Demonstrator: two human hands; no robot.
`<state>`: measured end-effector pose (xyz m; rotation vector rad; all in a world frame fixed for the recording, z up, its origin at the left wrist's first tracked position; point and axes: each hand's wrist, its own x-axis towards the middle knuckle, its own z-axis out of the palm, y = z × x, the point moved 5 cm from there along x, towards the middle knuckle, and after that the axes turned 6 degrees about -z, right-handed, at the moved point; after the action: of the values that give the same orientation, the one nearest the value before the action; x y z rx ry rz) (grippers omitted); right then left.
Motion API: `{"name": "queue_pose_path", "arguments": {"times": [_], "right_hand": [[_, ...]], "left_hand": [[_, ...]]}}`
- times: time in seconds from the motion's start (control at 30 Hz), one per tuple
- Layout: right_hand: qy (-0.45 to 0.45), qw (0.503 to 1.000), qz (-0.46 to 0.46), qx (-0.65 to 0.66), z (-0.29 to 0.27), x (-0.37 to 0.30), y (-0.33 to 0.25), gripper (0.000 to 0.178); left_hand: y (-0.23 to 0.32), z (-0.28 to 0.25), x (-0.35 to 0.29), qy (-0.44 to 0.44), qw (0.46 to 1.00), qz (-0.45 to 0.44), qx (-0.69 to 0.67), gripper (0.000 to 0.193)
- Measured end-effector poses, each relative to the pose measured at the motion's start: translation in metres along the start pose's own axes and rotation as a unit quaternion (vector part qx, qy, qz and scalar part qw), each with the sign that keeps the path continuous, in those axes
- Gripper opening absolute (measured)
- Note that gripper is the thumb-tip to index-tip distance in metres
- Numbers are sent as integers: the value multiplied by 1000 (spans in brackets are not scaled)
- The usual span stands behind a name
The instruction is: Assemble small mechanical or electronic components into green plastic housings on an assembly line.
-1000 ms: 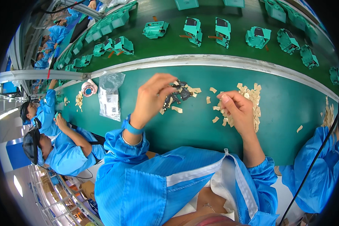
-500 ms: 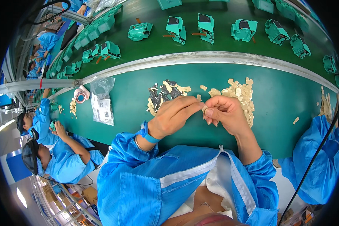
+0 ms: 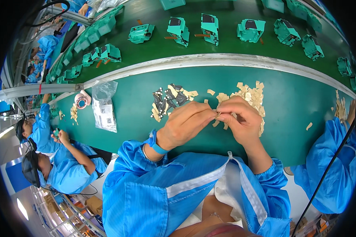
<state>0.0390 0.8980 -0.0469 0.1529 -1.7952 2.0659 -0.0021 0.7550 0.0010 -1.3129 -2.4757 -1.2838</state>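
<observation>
My left hand (image 3: pixel 189 123) and my right hand (image 3: pixel 241 117) meet above the green tabletop, fingertips pinched close together. Between them shows the edge of a small beige piece (image 3: pixel 218 115), mostly covered by fingers. Past my right hand spreads a heap of small flat beige pieces (image 3: pixel 250 94), a few of them lying loose under its fingers. Beyond my left hand is a pile of small black parts with white ends (image 3: pixel 160 103), mixed with beige pieces. My left wrist wears a blue band (image 3: pixel 157 147).
A clear plastic bag with a white label (image 3: pixel 105 114) and a tape roll (image 3: pixel 81 102) lie to the left. A metal rail (image 3: pixel 209 59) divides the table from a green surface bearing several green housings (image 3: pixel 209 29). Co-workers sit left (image 3: pixel 73 168) and right (image 3: pixel 324 168).
My fingers have drawn closer around the small piece, and less of it shows. The right hand has turned a little, its lower fingers now tucked in. The whole view has shifted slightly.
</observation>
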Motion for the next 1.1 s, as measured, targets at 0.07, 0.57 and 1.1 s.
{"name": "queue_pose_path", "arguments": {"times": [0.07, 0.57, 1.1], "right_hand": [[-32, 998, -45, -41, 0, -1, -4, 15], [-36, 966, -107, -235, -27, -7, -24, 21], [-52, 875, -335, -347, -17, -2, -39, 32]], "left_hand": [[1, 1, 0, 0, 1000, -11, -7, 17], [4, 5, 4, 42, 994, -105, 2, 17], [-2, 24, -2, -5, 875, -365, -318, 10]]}}
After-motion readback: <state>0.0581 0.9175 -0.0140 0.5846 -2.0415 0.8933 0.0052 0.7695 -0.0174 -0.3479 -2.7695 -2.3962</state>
